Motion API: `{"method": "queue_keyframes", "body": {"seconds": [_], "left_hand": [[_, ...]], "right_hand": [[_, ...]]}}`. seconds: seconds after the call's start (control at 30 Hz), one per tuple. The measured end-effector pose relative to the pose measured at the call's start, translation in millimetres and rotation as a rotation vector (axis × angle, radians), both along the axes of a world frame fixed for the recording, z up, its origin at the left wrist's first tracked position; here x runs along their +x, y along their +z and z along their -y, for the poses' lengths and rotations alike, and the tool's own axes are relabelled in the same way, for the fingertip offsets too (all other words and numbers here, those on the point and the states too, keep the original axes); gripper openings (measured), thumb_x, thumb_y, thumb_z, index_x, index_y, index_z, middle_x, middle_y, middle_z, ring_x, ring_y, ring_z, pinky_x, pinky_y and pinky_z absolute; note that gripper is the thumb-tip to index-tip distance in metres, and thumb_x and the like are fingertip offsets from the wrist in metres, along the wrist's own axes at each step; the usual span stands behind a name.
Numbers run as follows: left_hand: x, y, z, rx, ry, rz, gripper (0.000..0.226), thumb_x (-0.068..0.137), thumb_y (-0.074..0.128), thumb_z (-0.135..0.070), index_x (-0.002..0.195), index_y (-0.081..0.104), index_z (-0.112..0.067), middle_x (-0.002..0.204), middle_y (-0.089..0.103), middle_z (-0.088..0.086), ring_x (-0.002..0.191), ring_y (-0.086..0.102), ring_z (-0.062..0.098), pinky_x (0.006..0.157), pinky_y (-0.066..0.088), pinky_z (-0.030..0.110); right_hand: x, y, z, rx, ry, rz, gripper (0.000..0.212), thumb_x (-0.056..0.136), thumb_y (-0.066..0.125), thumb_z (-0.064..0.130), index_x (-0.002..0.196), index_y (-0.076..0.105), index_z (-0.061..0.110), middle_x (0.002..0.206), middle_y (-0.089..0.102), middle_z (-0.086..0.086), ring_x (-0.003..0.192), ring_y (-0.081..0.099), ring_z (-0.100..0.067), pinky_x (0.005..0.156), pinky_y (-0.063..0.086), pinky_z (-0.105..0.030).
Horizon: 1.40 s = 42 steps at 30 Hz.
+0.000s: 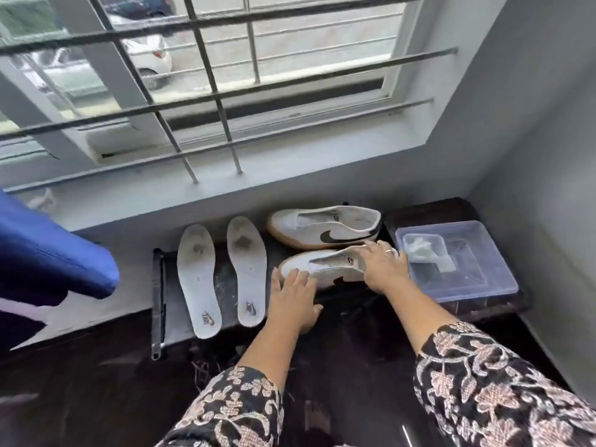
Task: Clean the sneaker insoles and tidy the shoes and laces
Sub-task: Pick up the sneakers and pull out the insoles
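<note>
From my head camera, I have both hands on the near sneaker (pixel 325 269), which lies on its side on the dark tabletop (pixel 342 317). My left hand (pixel 295 300) rests with fingers spread on its toe end; my right hand (pixel 383 269) is laid over its heel and collar, fingers curved on it, though I cannot tell how firmly either one grips. Just beyond my hands lies the far sneaker (pixel 325 227), also on its side. Left of my left hand the two insoles (pixel 222 275) lie side by side, dark smudges showing at their far ends. Right of my right hand sits a clear tub (pixel 496 279) with something white inside, perhaps the laces.

I judge I am tidying the shoes, settling this one beside its mate. Next calls for squaring the pair, then turning to the insoles.
</note>
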<state>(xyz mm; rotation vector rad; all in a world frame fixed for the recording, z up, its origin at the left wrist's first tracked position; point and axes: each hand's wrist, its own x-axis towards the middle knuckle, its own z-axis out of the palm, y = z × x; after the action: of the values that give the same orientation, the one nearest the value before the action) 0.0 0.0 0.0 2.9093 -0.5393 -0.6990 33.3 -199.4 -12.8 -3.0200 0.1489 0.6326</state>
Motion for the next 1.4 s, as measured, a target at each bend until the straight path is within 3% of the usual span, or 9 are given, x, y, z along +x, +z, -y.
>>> {"method": "queue_keyframes", "body": {"seconds": [0.1, 0.27, 0.43, 0.6, 0.77, 0.93, 1.1, 1.23, 1.4], "left_hand": [[6.5, -12.2, 15.7, 0.009, -0.016, -0.028, 0.057, 0.092, 0.047, -0.042, 0.142, 0.032, -0.021, 0.154, 0.021, 0.001, 0.146, 0.007, 0.021, 0.116, -0.004, 0.057], [20.8, -26.9, 27.0, 0.013, -0.017, -0.049, 0.053, 0.092, 0.049, -0.042, 0.139, 0.037, -0.021, 0.152, 0.026, 0.001, 0.144, 0.012, 0.021, 0.116, 0.002, 0.058], [31.8, -32.9, 32.5, -0.008, -0.009, -0.050, 0.051, 0.091, 0.049, -0.043, 0.137, 0.041, -0.022, 0.149, 0.030, -0.001, 0.142, 0.017, 0.019, 0.116, 0.003, 0.056], [40.6, -29.9, 37.8, -0.023, -0.015, -0.059, 0.049, 0.092, 0.048, -0.042, 0.137, 0.041, -0.022, 0.151, 0.029, 0.000, 0.142, 0.019, 0.020, 0.115, 0.003, 0.055], [58.0, -21.7, 52.0, -0.101, 0.003, -0.047, 0.039, 0.093, 0.047, -0.032, 0.130, 0.047, -0.021, 0.144, 0.036, -0.001, 0.138, 0.025, 0.019, 0.115, 0.004, 0.053], [81.1, -3.3, 68.0, -0.183, -0.002, 0.014, 0.034, 0.083, 0.043, -0.009, 0.113, 0.054, -0.022, 0.127, 0.048, -0.002, 0.124, 0.040, 0.020, 0.112, 0.019, 0.046], [92.0, 9.2, 90.8, -0.219, -0.030, 0.048, 0.036, 0.079, 0.042, -0.008, 0.110, 0.056, -0.020, 0.123, 0.053, 0.001, 0.120, 0.043, 0.024, 0.104, 0.030, 0.043], [91.1, 14.3, 113.2, -0.221, -0.097, 0.038, 0.037, 0.081, 0.045, -0.012, 0.116, 0.052, -0.020, 0.128, 0.050, 0.001, 0.125, 0.041, 0.024, 0.110, 0.023, 0.049], [103.5, 5.4, 131.0, -0.167, -0.150, 0.039, 0.046, 0.081, 0.049, -0.015, 0.127, 0.047, -0.017, 0.137, 0.046, 0.006, 0.131, 0.037, 0.026, 0.113, 0.016, 0.054]], "right_hand": [[12.1, -8.7, 18.9, -0.070, 0.013, -0.053, 0.053, 0.087, 0.051, 0.017, 0.138, 0.041, 0.028, 0.150, 0.031, 0.004, 0.140, 0.022, -0.021, 0.110, 0.023, -0.050], [13.6, -28.1, 34.9, -0.152, 0.162, -0.215, 0.047, 0.082, 0.061, 0.048, 0.124, 0.056, 0.026, 0.134, 0.049, 0.005, 0.130, 0.041, -0.020, 0.097, 0.035, -0.044], [8.4, -37.4, 36.3, -0.267, 0.213, -0.131, 0.032, 0.088, 0.051, 0.010, 0.115, 0.059, 0.025, 0.120, 0.062, 0.003, 0.125, 0.043, -0.019, 0.096, 0.037, -0.040], [9.1, -31.4, 37.7, -0.299, 0.290, -0.112, 0.028, 0.088, 0.050, 0.008, 0.107, 0.061, 0.025, 0.111, 0.066, 0.003, 0.117, 0.050, -0.020, 0.100, 0.031, -0.042], [-4.9, -14.5, 40.7, -0.177, 0.319, -0.045, 0.022, 0.087, 0.048, 0.011, 0.105, 0.058, 0.021, 0.111, 0.064, -0.002, 0.112, 0.053, -0.024, 0.090, 0.035, -0.038], [-37.8, 25.1, 56.0, -0.078, 0.221, 0.024, 0.014, 0.088, 0.051, 0.025, 0.097, 0.059, 0.018, 0.109, 0.062, -0.005, 0.107, 0.057, -0.027, 0.078, 0.047, -0.036], [-86.2, 67.4, 87.4, -0.014, -0.008, 0.107, 0.015, 0.087, 0.055, 0.034, 0.092, 0.060, 0.020, 0.106, 0.062, -0.007, 0.104, 0.057, -0.026, 0.073, 0.045, -0.034], [-126.0, 85.2, 100.6, -0.113, -0.248, 0.164, 0.027, 0.087, 0.054, 0.046, 0.099, 0.063, 0.024, 0.105, 0.058, -0.005, 0.096, 0.060, -0.023, 0.067, 0.043, -0.031], [-157.5, 94.8, 95.2, -0.081, -0.521, 0.355, 0.025, 0.085, 0.062, 0.040, 0.097, 0.067, 0.020, 0.097, 0.066, -0.005, 0.110, 0.054, -0.025, 0.067, 0.044, -0.033]]}}
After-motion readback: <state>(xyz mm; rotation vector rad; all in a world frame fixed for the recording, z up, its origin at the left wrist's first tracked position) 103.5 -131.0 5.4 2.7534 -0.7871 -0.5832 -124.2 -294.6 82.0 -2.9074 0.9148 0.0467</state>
